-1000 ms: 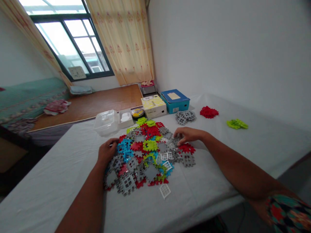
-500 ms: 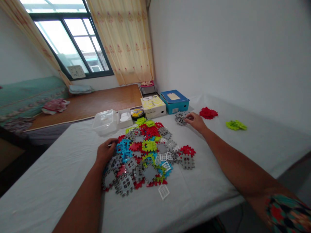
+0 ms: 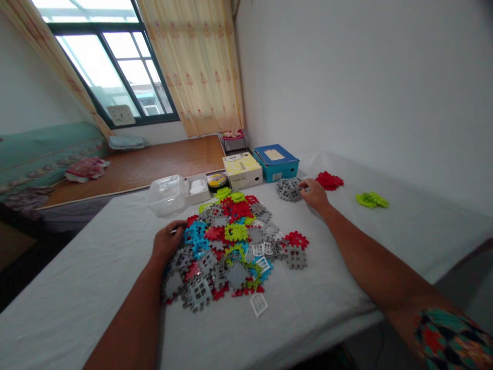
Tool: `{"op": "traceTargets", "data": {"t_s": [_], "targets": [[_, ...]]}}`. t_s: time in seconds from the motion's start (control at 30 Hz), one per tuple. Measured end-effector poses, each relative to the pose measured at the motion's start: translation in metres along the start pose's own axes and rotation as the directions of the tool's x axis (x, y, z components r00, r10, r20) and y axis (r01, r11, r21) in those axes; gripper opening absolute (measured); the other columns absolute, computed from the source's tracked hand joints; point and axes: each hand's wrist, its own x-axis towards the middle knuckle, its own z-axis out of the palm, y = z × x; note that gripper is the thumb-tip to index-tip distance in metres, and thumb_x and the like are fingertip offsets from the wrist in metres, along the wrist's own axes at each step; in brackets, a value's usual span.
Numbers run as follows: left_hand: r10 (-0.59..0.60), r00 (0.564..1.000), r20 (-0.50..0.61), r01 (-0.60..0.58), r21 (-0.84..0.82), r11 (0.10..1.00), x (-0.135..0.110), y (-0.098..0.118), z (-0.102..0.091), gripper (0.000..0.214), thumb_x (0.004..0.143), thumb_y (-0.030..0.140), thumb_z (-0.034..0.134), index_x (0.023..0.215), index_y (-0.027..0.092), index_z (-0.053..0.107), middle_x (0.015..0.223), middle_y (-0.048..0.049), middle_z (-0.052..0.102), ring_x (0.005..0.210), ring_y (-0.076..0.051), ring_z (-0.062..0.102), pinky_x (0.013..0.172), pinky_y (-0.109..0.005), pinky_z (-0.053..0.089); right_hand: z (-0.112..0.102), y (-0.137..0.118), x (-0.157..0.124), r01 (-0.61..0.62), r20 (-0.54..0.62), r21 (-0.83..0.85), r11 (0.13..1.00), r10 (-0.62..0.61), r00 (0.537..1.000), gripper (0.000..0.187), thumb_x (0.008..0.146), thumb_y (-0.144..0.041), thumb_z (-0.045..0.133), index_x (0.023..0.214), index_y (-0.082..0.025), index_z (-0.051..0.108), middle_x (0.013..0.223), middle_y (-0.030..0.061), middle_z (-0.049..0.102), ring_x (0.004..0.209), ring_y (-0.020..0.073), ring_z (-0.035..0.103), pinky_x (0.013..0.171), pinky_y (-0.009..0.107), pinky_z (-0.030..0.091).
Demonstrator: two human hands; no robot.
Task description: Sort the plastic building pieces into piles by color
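My left hand (image 3: pixel 168 240) rests at the left edge of a mixed heap of plastic building pieces, its fingers loosely bent and slightly apart beside the blue notched pieces (image 3: pixel 196 237). Grey pieces (image 3: pixel 199 292), red pieces (image 3: pixel 242 207), lime green pieces (image 3: pixel 236 232) and white window-frame pieces (image 3: pixel 258 304) make up the rest of the heap. Farther back, my right hand (image 3: pixel 314 194) is at the right side of a separate grey pile (image 3: pixel 288 189). Its thumb and fingers are parted at the pile's edge, with no piece plainly held.
A small red pile (image 3: pixel 328 180) and a lime green pile (image 3: pixel 372 200) lie to the right. Along the back stand a clear plastic tub (image 3: pixel 167 196), a white box (image 3: pixel 197 188), a round tin (image 3: pixel 217 181), a yellow box (image 3: pixel 242 169) and a blue box (image 3: pixel 276 163).
My right hand has shifted a little to the right, uncovering more of the grey pile, and its fingers have parted. My left hand has stayed put.
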Motion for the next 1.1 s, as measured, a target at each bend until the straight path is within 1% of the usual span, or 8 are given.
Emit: {"op": "traceTargets", "data": {"t_s": [0.23, 0.43, 0.5, 0.57, 0.7, 0.83, 0.97, 1.1], "targets": [[0.01, 1.0, 0.001, -0.01, -0.001, 1.0, 0.0, -0.002, 0.001, 0.036, 0.074, 0.039, 0.046, 0.092, 0.022, 0.073, 0.091, -0.001, 0.076, 0.086, -0.02, 0.07, 0.082, -0.029, 0.055, 0.004, -0.002, -0.011, 0.043, 0.182, 0.054, 0.998, -0.052, 0.982, 0.029, 0.071, -0.029, 0.071, 0.098, -0.019, 0.065, 0.109, 0.0065, 0.058, 0.071, 0.0141, 0.059, 0.074, 0.032, 0.051], [0.028, 1.0, 0.01, -0.028, 0.005, 1.0, 0.001, -0.006, 0.003, 0.037, 0.075, 0.04, 0.045, 0.094, 0.023, 0.073, 0.091, 0.0, 0.075, 0.086, -0.02, 0.07, 0.082, -0.029, 0.054, 0.001, -0.022, -0.012, 0.023, 0.078, 0.05, 0.998, -0.027, 0.997, 0.024, 0.077, -0.024, 0.066, 0.099, -0.017, 0.065, 0.113, 0.0097, 0.059, 0.072, 0.0155, 0.06, 0.076, 0.034, 0.05], [0.025, 1.0, 0.008, -0.025, 0.002, 1.0, 0.001, -0.007, 0.003, 0.037, 0.075, 0.04, 0.046, 0.094, 0.022, 0.073, 0.091, -0.0003, 0.075, 0.085, -0.02, 0.07, 0.082, -0.029, 0.055, -0.001, -0.041, -0.015, 0.084, 0.168, 0.134, 0.987, -0.106, 0.98, 0.019, 0.081, -0.027, 0.064, 0.096, -0.017, 0.066, 0.102, 0.0078, 0.064, 0.07, 0.0157, 0.059, 0.075, 0.033, 0.05], [0.03, 1.0, 0.005, -0.03, 0.002, 1.0, 0.001, -0.007, 0.003, 0.037, 0.074, 0.04, 0.046, 0.094, 0.022, 0.073, 0.092, -0.0008, 0.075, 0.086, -0.02, 0.07, 0.081, -0.029, 0.055, -0.002, -0.065, -0.022, 0.136, 0.367, 0.291, 0.947, -0.242, 0.898, 0.018, 0.082, -0.032, 0.064, 0.092, -0.018, 0.067, 0.09, 0.0048, 0.067, 0.07, 0.0155, 0.06, 0.072, 0.03, 0.049], [0.025, 1.0, 0.001, -0.025, 0.015, 1.0, 0.001, -0.007, 0.002, 0.039, 0.074, 0.041, 0.045, 0.094, 0.022, 0.073, 0.091, -0.0017, 0.076, 0.086, -0.021, 0.07, 0.081, -0.029, 0.055, -0.007, -0.101, -0.037, 0.167, 0.624, 0.496, 0.852, -0.483, 0.614, 0.044, 0.073, -0.048, 0.075, 0.105, -0.02, 0.069, 0.099, 0.0054, 0.066, 0.077, 0.0152, 0.062, 0.069, 0.026, 0.049], [0.031, 1.0, 0.005, -0.031, 0.008, 1.0, 0.001, -0.007, 0.002, 0.038, 0.074, 0.04, 0.045, 0.093, 0.022, 0.073, 0.092, -0.0013, 0.076, 0.087, -0.021, 0.07, 0.082, -0.029, 0.055, -0.012, -0.107, -0.04, 0.219, 0.654, 0.533, 0.817, -0.562, 0.506, 0.052, 0.072, -0.053, 0.075, 0.112, -0.02, 0.068, 0.112, 0.0088, 0.059, 0.081, 0.0149, 0.061, 0.073, 0.027, 0.051], [0.029, 1.0, 0.009, -0.029, -0.001, 1.0, 0.002, -0.008, 0.003, 0.037, 0.074, 0.041, 0.046, 0.093, 0.022, 0.072, 0.091, -0.0013, 0.076, 0.085, -0.02, 0.071, 0.083, -0.028, 0.055, -0.015, -0.105, -0.037, 0.229, 0.641, 0.546, 0.806, -0.578, 0.506, 0.041, 0.076, -0.044, 0.073, 0.108, -0.018, 0.069, 0.111, 0.0094, 0.06, 0.081, 0.0146, 0.061, 0.074, 0.027, 0.051], [0.031, 1.0, 0.005, -0.031, 0.009, 0.999, 0.001, -0.007, 0.002, 0.038, 0.074, 0.041, 0.046, 0.094, 0.022, 0.072, 0.091, -0.0017, 0.076, 0.084, -0.021, 0.071, 0.083, -0.029, 0.055, -0.015, -0.108, -0.038, 0.238, 0.548, 0.582, 0.778, -0.591, 0.592, 0.026, 0.083, -0.035, 0.062, 0.101, -0.018, 0.071, 0.104, 0.0083, 0.067, 0.082, 0.0152, 0.063, 0.073, 0.026, 0.05]]}}
